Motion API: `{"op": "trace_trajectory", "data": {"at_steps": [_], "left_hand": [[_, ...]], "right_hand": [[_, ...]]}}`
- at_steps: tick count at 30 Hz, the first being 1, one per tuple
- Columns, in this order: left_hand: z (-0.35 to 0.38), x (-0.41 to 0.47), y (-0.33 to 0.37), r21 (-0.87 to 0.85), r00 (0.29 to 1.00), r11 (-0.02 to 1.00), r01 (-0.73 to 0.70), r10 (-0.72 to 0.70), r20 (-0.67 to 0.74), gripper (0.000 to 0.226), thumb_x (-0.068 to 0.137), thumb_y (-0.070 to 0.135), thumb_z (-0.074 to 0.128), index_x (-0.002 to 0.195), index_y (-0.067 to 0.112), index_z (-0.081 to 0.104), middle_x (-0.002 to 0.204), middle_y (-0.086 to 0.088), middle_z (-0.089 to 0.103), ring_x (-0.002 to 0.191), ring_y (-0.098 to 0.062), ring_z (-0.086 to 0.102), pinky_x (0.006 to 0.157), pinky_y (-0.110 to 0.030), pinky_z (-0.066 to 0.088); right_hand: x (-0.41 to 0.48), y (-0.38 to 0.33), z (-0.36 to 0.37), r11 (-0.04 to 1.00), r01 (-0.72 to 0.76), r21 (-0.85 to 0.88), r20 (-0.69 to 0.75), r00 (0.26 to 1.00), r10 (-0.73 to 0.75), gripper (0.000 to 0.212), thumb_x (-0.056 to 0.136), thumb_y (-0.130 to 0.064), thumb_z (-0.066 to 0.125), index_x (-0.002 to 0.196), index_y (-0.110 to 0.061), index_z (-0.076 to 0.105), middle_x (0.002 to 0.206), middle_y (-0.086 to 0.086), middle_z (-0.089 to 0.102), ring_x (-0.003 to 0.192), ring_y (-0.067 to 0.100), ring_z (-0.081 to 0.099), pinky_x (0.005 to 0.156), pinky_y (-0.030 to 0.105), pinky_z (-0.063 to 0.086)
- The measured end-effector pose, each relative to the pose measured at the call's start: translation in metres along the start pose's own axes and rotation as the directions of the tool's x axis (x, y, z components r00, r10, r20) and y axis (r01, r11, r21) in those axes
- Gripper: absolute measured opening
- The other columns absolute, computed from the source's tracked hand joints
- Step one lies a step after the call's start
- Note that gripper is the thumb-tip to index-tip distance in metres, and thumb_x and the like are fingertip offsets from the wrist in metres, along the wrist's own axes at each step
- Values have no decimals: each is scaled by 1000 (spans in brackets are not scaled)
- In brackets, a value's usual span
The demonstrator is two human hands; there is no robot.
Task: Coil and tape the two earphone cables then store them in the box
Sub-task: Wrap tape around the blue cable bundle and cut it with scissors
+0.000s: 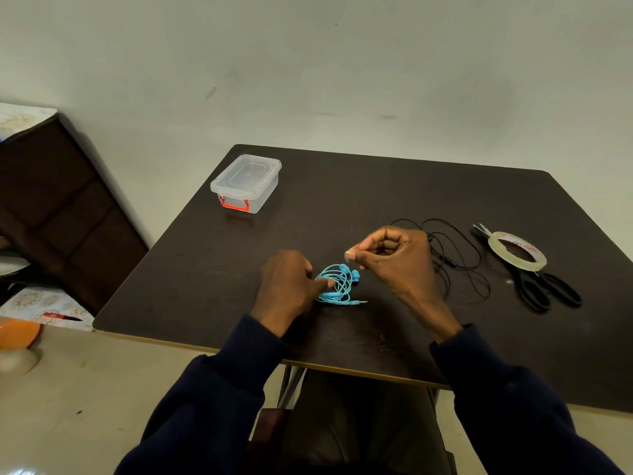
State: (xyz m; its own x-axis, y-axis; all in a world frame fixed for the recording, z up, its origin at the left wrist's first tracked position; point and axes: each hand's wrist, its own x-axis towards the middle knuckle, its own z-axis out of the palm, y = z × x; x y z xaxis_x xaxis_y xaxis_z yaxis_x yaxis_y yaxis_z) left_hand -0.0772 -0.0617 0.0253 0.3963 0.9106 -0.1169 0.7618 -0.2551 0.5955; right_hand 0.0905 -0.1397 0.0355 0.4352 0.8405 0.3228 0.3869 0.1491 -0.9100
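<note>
L hand (287, 286) fingers straight, pinning blue coil (337, 284) to table (376, 186) so loops hold. R hand (394, 258) grip pinched together, prob. on tape bit (350, 256) for binding.

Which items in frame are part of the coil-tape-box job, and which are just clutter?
Job:
blue earphones, coiled
black earphones, loose
tape roll
scissors
clear box, lid on

Lying about:
orange bowl
red-handled item on the patterned cloth
dark cabinet
</note>
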Motion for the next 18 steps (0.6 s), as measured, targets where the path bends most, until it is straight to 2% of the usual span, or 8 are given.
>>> {"op": "trace_trajectory", "data": {"at_steps": [4,8,10,14,18], "left_hand": [[4,2,8,195,997,980,-35,47,-56,31,82,41,81,97,16,70,103,-4,69,102,-22,63,83,-34,45],[1,6,17,284,998,958,-42,55,-40,36,88,25,76,116,10,59,122,-13,62,117,-31,56,93,-38,45],[0,6,18,312,997,949,-48,63,-38,41,88,23,77,120,9,56,125,-14,59,119,-33,54,94,-40,46],[0,10,14,296,996,953,-61,79,-50,40,82,27,81,112,10,60,117,-12,62,114,-32,56,92,-40,47],[1,15,10,235,995,969,-78,90,-37,33,77,29,85,99,14,66,102,-7,67,103,-26,61,86,-36,51]], "right_hand": [[0,2,4,999,4,-33,0,1000,-4,18,73,-9,89,78,-7,72,77,4,77,71,19,76,67,43,64],[-1,1,5,999,4,-34,-8,1000,-4,18,72,-7,89,78,-4,72,77,3,78,70,17,76,68,40,64],[-1,2,4,998,17,-53,-9,1000,-17,19,72,-9,90,79,-6,73,76,2,77,69,15,75,67,36,63],[-3,6,0,997,28,-70,-16,999,-30,19,73,-12,90,80,-8,73,77,0,77,66,12,73,64,25,59],[-4,8,-2,998,30,-61,-32,999,-33,18,73,-12,89,80,-7,73,77,1,77,66,13,73,62,25,60]]}}
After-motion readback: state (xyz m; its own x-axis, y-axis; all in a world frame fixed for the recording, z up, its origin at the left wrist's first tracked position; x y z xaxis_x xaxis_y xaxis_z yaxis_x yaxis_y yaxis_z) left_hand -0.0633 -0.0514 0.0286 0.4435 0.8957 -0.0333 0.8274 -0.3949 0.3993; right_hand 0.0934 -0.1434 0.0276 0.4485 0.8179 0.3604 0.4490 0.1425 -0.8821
